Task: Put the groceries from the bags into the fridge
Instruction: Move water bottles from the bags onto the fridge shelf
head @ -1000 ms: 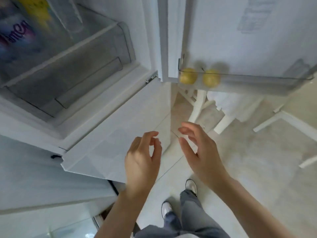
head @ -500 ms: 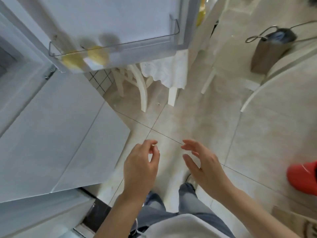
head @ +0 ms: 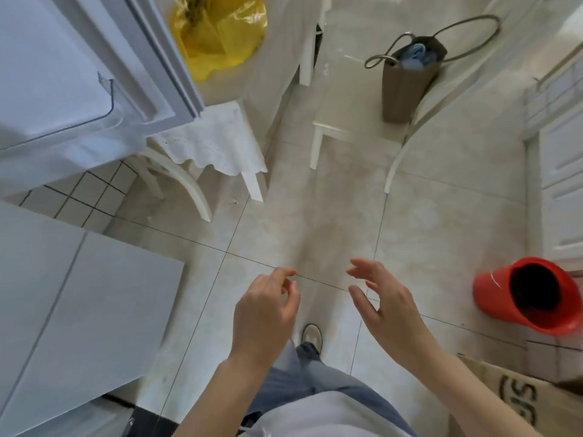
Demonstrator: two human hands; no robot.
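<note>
The open fridge door point(head: 72, 74) with its clear door shelf fills the upper left. A yellow plastic bag point(head: 217, 33) lies on a white table just past the door's edge. A brown paper bag point(head: 407, 86) with grey handles and something blue inside stands on the floor at the upper right. My left hand point(head: 268, 313) and my right hand point(head: 388, 307) hover over the floor tiles, side by side, both empty with fingers loosely curled. Both bags are far from my hands.
The lower white door point(head: 63, 310) juts out at the left. A white chair point(head: 176, 181) and table legs stand beside the fridge door. A red bucket point(head: 533, 294) sits at the right, a cardboard box point(head: 517, 402) at the lower right. Tiled floor lies ahead.
My view has swung right, away from the fridge and the lemons in its door shelf, toward the floor and the bags. Both hands stay empty in front of me.
</note>
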